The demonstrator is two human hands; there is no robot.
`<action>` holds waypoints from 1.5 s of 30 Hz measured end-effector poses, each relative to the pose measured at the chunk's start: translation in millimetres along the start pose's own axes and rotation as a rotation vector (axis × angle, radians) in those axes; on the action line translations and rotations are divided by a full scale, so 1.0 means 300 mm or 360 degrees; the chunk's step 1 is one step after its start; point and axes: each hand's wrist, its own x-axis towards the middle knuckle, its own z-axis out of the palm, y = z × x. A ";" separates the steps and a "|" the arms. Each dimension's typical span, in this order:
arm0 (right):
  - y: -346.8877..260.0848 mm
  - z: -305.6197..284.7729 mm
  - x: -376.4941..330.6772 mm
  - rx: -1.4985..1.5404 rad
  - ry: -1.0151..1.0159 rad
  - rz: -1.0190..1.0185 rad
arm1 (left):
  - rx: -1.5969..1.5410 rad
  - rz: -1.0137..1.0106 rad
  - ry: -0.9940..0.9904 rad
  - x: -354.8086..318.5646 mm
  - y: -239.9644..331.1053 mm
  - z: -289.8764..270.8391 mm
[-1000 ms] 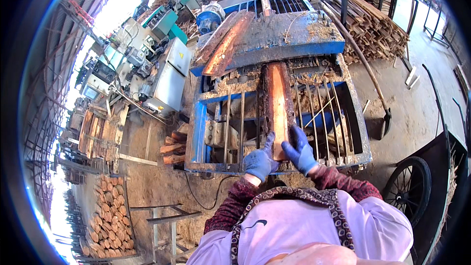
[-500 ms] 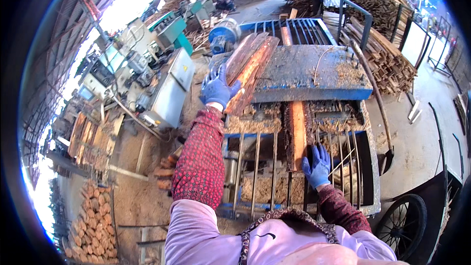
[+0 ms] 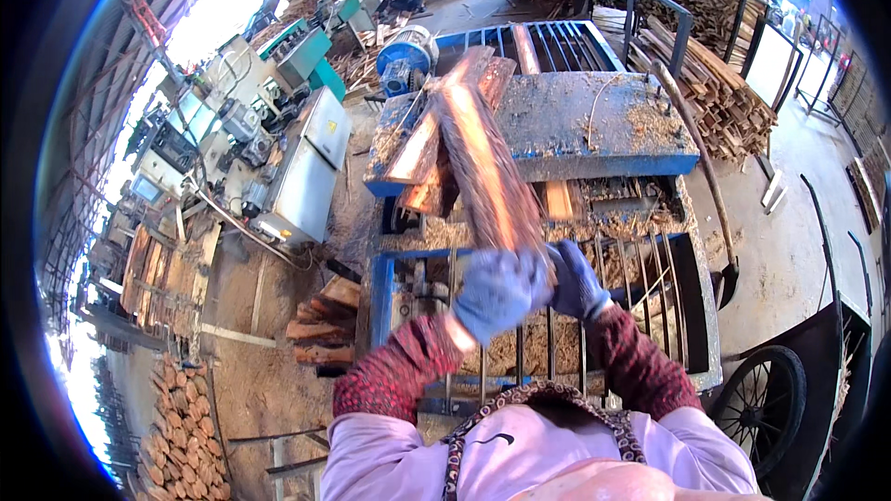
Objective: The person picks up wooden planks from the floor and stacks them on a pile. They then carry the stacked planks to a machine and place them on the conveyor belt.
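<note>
A long bark-edged wooden board [image 3: 492, 167], blurred by motion, slants over the machine's front, its far end above the blue cover. My left hand [image 3: 501, 292], in a blue glove and smeared by motion, is closed round its near end. Right beside it my right hand [image 3: 577, 286], also gloved, has its fingers bent against the board's right edge at that end. Several more rough boards [image 3: 418, 150] lie on the left of the machine cover [image 3: 603, 125]. Another board [image 3: 559, 199] sticks out from under the cover, and its far part [image 3: 525, 48] shows beyond.
Sawdust-covered metal bars [image 3: 551, 353] span the machine's near frame. A blue motor [image 3: 406, 57] sits at its far left. Left stands a grey cabinet [image 3: 311, 172], with wood pieces [image 3: 325, 320] below. A wheeled cart [image 3: 770, 417] stands at the near right; stacked boards [image 3: 710, 83] rise beyond.
My left hand has come from the boards on the cover toward me, bringing one board. My right hand has moved slightly up from the board in the machine, which has slid farther under the cover.
</note>
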 end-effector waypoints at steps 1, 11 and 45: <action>0.033 -0.028 -0.011 -0.0140 0.0050 -0.0017 | -0.0126 -0.0081 -0.0056 -0.069 0.100 0.003; 0.569 -0.170 -0.560 -0.0254 0.0583 -0.0074 | -0.0070 -0.0844 -0.0471 -0.733 0.849 0.110; 0.184 -0.125 -0.037 -0.2766 0.0955 -0.1398 | 0.0336 -0.0773 -0.0815 -0.176 -0.551 0.235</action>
